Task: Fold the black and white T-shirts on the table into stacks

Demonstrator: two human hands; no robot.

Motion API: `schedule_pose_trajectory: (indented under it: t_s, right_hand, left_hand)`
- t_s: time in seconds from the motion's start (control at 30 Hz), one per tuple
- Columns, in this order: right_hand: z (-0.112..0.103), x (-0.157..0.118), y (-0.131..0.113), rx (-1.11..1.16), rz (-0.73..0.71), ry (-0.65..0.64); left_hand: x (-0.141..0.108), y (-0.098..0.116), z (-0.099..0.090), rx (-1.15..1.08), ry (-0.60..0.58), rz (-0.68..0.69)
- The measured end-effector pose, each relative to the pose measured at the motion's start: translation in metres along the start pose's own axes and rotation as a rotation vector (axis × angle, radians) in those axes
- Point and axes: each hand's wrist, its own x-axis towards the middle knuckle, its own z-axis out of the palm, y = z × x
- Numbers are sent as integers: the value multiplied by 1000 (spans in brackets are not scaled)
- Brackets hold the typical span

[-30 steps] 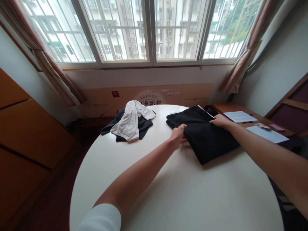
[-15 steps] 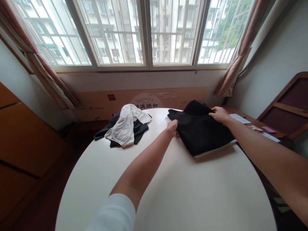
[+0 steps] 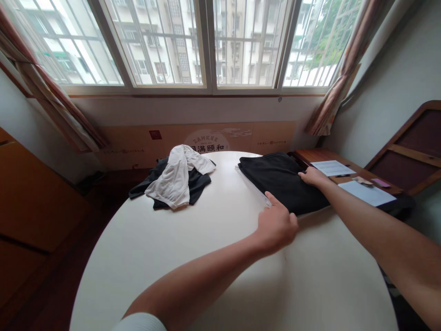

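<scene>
Now right hand [image 3: 314, 177] pinches black cloth [image 3: 279, 171]!
Near edge sits by left hand [image 3: 277, 225], forefinger straight, others curled; hold unclear.

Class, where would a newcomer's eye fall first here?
A black cloth stands out on the round white table's far right, the left hand by its near edge, the right hand at its right side. A crumpled white garment over dark cloth lies far left.
</scene>
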Motion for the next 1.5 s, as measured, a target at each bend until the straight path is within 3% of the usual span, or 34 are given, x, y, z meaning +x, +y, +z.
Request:
schedule_pose_trajectory:
  t_s: [0.1, 0.23, 0.4, 0.57, 0.67, 0.77, 0.93, 1.13, 1.33, 1.4, 1.5]
  right_hand:
    - [2, -6, -1, -13, 39, 24]
    - [5, -16, -10, -33, 123, 22]
    - [5, -29, -24, -42, 204, 6]
    - [-5, -51, -40, -68, 183, 85]
    - [-6, -73, -61, -76, -34, 161]
    - [5, -100, -87, -60, -319, 100]
    - [29, -128, -105, -88, -360, -78]
    - [33, -141, -98, -109, -457, 85]
    - [41, -151, -96, -200, -540, -11]
    - [43, -150, -95, -201, -544, -5]
    - [44, -149, -94, -197, -546, 3]
  left_hand:
    - [-8, -3, 5, 674, -15, 206]
    - [3, -9, -9, 1000, -52, 271]
    - [12, -15, -38, 1091, -14, 220]
    - [4, -23, -43, 1102, 59, 271]
    - [0, -23, -41, 1083, 53, 283]
    - [-2, -19, -41, 1095, 11, 303]
    - [-3, -21, -53, 1237, -84, 314]
    - [-16, -42, -86, 1180, -211, 547]
    - [-29, -48, -110, 1097, -257, 583]
    - [-17, -42, -134, 1085, -167, 517]
    - [13, -31, -201, 1082, 184, 392]
